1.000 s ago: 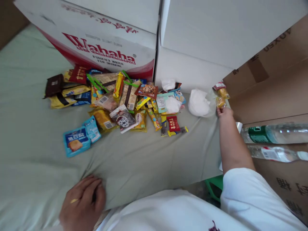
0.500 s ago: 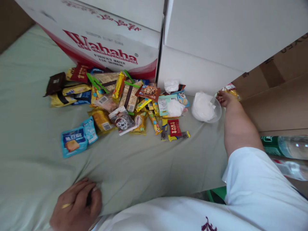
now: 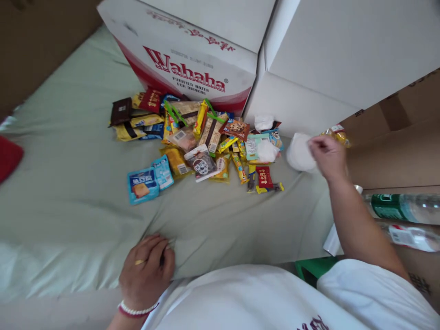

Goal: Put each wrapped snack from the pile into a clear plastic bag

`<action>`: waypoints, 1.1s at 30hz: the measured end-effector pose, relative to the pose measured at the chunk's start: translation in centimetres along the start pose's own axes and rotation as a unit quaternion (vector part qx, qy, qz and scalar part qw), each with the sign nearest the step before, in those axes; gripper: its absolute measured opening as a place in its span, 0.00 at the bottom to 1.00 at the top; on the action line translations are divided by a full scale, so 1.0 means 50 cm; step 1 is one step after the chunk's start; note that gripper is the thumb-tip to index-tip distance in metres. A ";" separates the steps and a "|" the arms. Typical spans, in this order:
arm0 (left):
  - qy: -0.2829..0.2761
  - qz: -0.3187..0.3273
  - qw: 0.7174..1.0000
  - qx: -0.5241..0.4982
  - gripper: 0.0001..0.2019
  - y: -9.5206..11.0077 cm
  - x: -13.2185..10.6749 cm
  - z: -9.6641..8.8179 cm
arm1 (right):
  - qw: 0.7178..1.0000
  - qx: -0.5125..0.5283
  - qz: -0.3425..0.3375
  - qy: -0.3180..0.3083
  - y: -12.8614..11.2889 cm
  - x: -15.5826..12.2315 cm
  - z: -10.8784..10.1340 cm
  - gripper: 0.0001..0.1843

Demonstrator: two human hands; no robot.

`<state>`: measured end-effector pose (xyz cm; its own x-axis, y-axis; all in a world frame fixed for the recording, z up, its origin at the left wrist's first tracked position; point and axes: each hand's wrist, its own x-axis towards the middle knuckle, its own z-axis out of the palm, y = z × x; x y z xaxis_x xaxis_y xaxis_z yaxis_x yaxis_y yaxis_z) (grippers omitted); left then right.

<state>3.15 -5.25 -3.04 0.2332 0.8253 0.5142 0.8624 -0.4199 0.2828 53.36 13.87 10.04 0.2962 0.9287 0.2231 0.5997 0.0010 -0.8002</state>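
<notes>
My right hand [image 3: 328,156] is closed in a pinch at the right edge of a white bundle [image 3: 298,153], which lies on the green cloth [image 3: 68,151]. Left of the bundle spreads a pile of snack packets [image 3: 202,137], with two blue packets [image 3: 144,183] at its near left. A few yellow wrapped snacks [image 3: 338,135] lie just behind my right hand, against a brown carton [image 3: 395,142]. My left hand [image 3: 146,270], with a ring and a bead bracelet, rests at the cloth's near edge. Its fingers are curled into the cloth, and folds run out from them.
A white and red Wahaha box [image 3: 192,68] and a plain white box [image 3: 326,59] stand behind the snacks. Two water bottles [image 3: 402,206] lie at the right on the brown carton. A green stool [image 3: 312,268] shows below the cloth edge. Something red [image 3: 8,156] sits far left.
My right hand has come away from the yellow snacks by the carton and now pinches at the white bundle. My left hand stays on the cloth. The view has shifted.
</notes>
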 end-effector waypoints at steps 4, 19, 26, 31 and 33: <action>-0.007 -0.010 1.000 -0.005 0.09 0.003 0.000 -0.004 | 0.964 -0.152 -0.095 -0.198 -0.047 -0.050 0.138 0.09; -0.115 -0.321 0.753 -0.563 0.20 0.159 0.113 -0.010 | 0.838 0.401 0.287 -0.234 -0.192 -0.400 0.247 0.12; -0.172 -0.354 0.639 -0.661 0.19 0.156 0.150 0.039 | 0.778 0.464 0.345 -0.245 -0.177 -0.461 0.290 0.10; -0.160 -0.354 0.715 -0.581 0.12 0.123 0.140 0.024 | 0.809 0.412 0.348 -0.234 -0.152 -0.422 0.265 0.12; -0.151 -0.337 0.744 -0.558 0.11 0.120 0.137 0.017 | 0.820 0.409 0.328 -0.230 -0.151 -0.419 0.266 0.13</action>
<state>10.34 -1.79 1.49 0.1525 0.9668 -0.2052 -0.0403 0.2135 0.9761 32.75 -0.64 3.98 -0.0685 0.8706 -0.4872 -0.3322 -0.4804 -0.8117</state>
